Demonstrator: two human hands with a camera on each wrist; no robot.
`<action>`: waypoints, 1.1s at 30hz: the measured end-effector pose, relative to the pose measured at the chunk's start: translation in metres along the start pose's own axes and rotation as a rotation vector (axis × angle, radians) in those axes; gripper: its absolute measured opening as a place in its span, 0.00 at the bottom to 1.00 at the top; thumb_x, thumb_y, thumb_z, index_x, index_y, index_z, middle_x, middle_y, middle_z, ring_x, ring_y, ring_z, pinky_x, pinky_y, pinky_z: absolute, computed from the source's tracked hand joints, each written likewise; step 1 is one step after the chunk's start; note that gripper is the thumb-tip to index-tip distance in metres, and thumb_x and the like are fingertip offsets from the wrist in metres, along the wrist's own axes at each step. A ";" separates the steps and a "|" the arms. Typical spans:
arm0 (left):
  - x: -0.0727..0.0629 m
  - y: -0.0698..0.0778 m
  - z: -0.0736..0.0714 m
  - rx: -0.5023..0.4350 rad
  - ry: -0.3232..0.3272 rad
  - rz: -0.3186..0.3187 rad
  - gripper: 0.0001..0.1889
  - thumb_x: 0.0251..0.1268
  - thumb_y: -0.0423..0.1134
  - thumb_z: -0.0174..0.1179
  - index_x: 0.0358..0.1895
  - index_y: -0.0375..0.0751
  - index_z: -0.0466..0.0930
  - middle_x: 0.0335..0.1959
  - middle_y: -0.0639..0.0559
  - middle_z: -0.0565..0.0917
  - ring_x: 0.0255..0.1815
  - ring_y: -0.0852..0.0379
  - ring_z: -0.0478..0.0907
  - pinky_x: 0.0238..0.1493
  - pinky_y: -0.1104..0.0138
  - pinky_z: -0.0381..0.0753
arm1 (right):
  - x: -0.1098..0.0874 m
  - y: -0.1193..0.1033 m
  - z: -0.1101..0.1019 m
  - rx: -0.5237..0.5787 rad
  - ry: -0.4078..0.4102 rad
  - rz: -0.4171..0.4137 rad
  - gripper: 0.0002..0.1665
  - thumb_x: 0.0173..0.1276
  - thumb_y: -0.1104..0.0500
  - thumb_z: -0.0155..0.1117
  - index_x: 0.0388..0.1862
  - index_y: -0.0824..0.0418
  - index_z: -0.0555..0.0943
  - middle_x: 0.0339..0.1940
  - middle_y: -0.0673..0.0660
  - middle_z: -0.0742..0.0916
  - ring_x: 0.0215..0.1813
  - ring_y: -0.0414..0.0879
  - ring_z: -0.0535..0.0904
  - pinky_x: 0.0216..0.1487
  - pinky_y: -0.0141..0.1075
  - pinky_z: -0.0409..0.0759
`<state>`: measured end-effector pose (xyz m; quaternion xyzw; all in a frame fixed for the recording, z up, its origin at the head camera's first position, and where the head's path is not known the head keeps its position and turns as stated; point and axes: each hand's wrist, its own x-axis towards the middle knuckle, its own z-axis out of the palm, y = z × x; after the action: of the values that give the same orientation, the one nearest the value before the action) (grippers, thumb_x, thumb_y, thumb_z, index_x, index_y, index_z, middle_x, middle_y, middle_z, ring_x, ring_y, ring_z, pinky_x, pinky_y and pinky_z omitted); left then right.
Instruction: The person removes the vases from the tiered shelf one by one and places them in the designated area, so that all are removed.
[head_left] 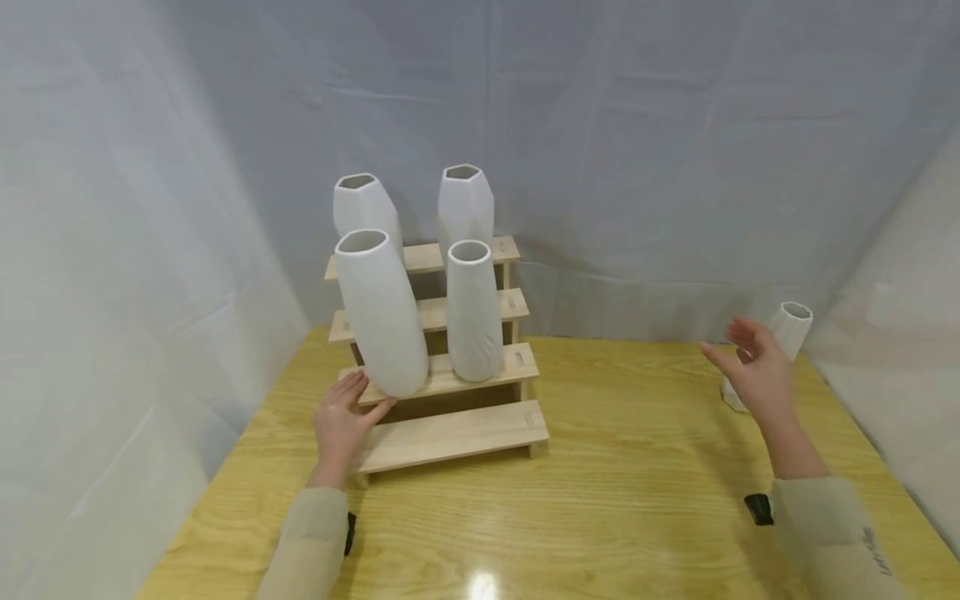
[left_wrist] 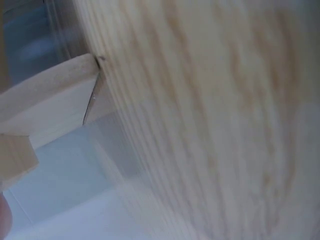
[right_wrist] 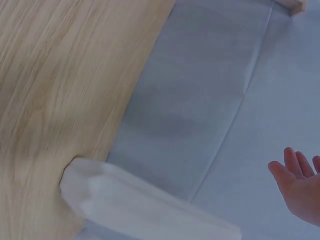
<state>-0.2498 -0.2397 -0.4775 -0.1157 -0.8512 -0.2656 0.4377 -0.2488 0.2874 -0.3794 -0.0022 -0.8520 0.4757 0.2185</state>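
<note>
My left hand [head_left: 345, 421] is at the left end of a tiered wooden stand [head_left: 457, 433], fingers at the second step from the bottom and thumb stretched along its front edge. On that step, close to the hand, stands a tall round-mouthed white vase [head_left: 382, 321]; a slimmer white vase [head_left: 474, 317] with a relief stands to its right. My right hand [head_left: 761, 379], thumb and fingers spread and holding nothing, is in front of a small faceted white vase [head_left: 793, 329], partly hiding it. In the right wrist view the hand [right_wrist: 300, 192] is apart from this vase [right_wrist: 145, 205].
Two angular white vases, one on the left [head_left: 366, 208] and one on the right [head_left: 467, 204], stand on the top step. The stand rests on a wood-grain table [head_left: 622, 467]. Pale sheeting [head_left: 637, 167] hangs behind and at both sides.
</note>
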 end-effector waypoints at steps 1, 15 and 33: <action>0.000 0.000 0.000 0.001 -0.001 0.000 0.30 0.22 0.38 0.76 0.38 0.26 0.80 0.39 0.36 0.80 0.44 0.40 0.76 0.46 0.50 0.74 | 0.000 -0.003 0.003 -0.005 -0.014 -0.007 0.39 0.58 0.53 0.63 0.63 0.66 0.60 0.57 0.66 0.71 0.56 0.48 0.68 0.60 0.42 0.65; 0.000 0.000 0.001 0.005 0.017 0.003 0.43 0.43 0.71 0.49 0.37 0.26 0.80 0.38 0.36 0.80 0.43 0.40 0.77 0.45 0.50 0.74 | 0.005 -0.036 0.052 0.119 -0.116 -0.112 0.36 0.54 0.56 0.67 0.58 0.70 0.65 0.54 0.65 0.74 0.55 0.55 0.70 0.56 0.46 0.69; 0.000 -0.001 0.002 0.001 0.010 -0.018 0.43 0.41 0.70 0.50 0.38 0.27 0.80 0.39 0.36 0.80 0.44 0.41 0.76 0.46 0.50 0.74 | 0.003 -0.073 0.112 0.207 -0.232 -0.218 0.31 0.52 0.60 0.68 0.53 0.70 0.69 0.50 0.64 0.76 0.53 0.54 0.72 0.56 0.42 0.70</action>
<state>-0.2513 -0.2394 -0.4789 -0.1066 -0.8502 -0.2694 0.4396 -0.2780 0.1572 -0.3694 0.1674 -0.8133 0.5314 0.1678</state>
